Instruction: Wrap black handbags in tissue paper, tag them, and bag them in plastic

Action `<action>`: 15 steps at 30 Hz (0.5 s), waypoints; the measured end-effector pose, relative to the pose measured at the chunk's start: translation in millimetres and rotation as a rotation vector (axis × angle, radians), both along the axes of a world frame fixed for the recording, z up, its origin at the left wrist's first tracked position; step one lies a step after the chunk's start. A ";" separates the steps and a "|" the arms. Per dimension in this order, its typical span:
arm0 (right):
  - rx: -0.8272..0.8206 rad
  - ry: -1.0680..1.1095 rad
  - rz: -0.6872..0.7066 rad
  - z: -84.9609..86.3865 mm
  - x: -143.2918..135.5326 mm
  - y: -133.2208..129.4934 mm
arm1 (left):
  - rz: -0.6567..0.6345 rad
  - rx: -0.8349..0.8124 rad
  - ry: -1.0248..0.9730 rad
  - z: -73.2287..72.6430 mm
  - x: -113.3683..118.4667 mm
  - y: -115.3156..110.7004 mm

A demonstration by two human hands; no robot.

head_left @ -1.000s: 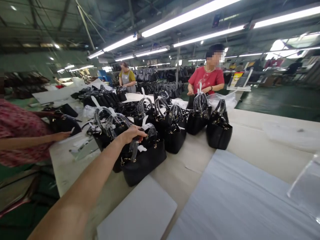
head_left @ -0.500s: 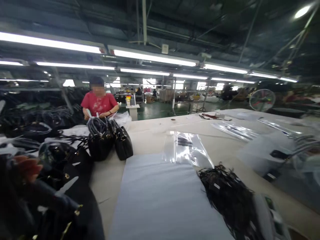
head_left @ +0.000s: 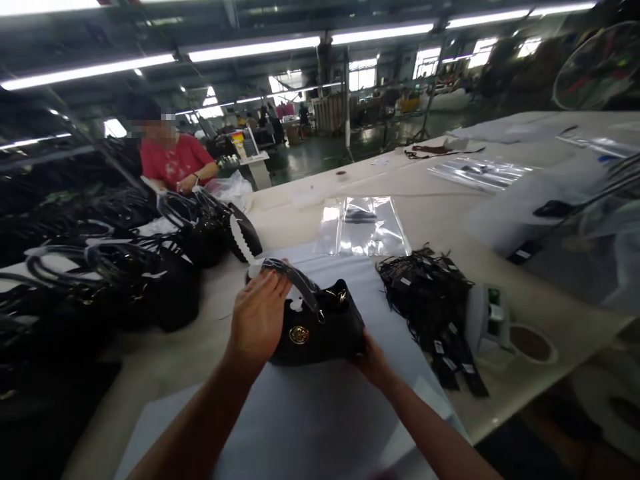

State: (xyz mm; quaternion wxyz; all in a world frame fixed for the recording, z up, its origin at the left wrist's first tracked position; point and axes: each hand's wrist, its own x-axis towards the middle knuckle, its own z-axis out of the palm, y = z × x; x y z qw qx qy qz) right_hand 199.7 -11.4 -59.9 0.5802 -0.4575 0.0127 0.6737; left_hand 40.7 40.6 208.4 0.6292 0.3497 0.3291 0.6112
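Observation:
A black handbag [head_left: 327,340] with a round gold emblem [head_left: 299,335] stands on the pale sheet [head_left: 310,420] in front of me. Its handle [head_left: 300,281] is wrapped in clear film, and a white strip [head_left: 241,239] sticks up beside it. My left hand [head_left: 260,313] is at the bag's left side, fingers closed by the handle's left end. At the lower right corner, my right hand [head_left: 373,360] grips the bag; its fingertips are partly hidden behind it.
Black handbags [head_left: 165,287] crowd the left, where a person in a red shirt [head_left: 177,163] handles some. Clear plastic bags [head_left: 370,230] lie ahead. Black straps with tags [head_left: 425,293], a white-green box [head_left: 487,320] and a tape roll [head_left: 533,343] are on the right.
One handbag now stands on the pale sheet between both hands. Earlier a blurred hand was among the bags at lower left. The view has tilted downward.

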 end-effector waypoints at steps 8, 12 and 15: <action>0.044 -0.020 0.072 -26.3 15.2 36.3 | -0.011 0.040 0.012 -9.5 40.5 4.7; 0.108 -0.039 0.135 -29.1 17.5 45.9 | 0.020 0.075 0.040 -14.8 51.4 2.6; 0.146 -0.082 0.156 -31.0 17.7 50.4 | 0.056 0.073 0.064 -18.6 52.2 6.0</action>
